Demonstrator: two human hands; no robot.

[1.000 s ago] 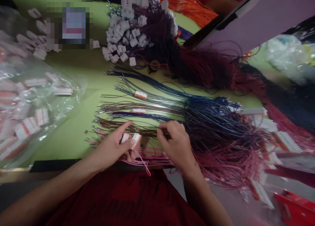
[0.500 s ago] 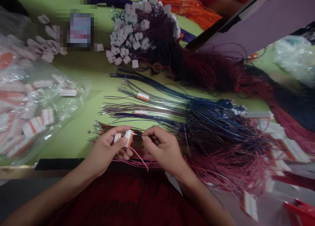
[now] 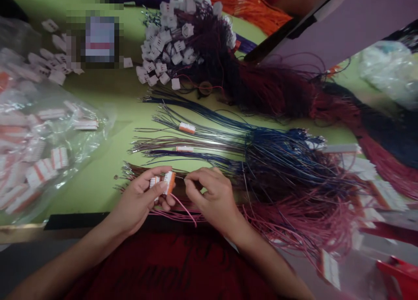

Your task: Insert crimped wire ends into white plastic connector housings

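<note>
My left hand is closed around a white-and-orange connector housing, gripped between thumb and fingers. A second white connector housing is tucked deeper in the same hand. From the first housing a pink wire curves down to the right. My right hand pinches a thin dark wire just right of the housing. The wire's end meets the housing's orange side; how deep it sits I cannot tell. Below and behind both hands lie pink wires and brown wires.
Blue wires fan across the green table, with loose connector housings on them. A clear plastic bag of housings lies left. White plugs on dark red wires are piled behind. A purple panel stands at back right.
My right hand has brought the dark wire's end left, up to the housing; its bright metal tip no longer shows. My left hand keeps its grip. The whole view has shifted slightly.
</note>
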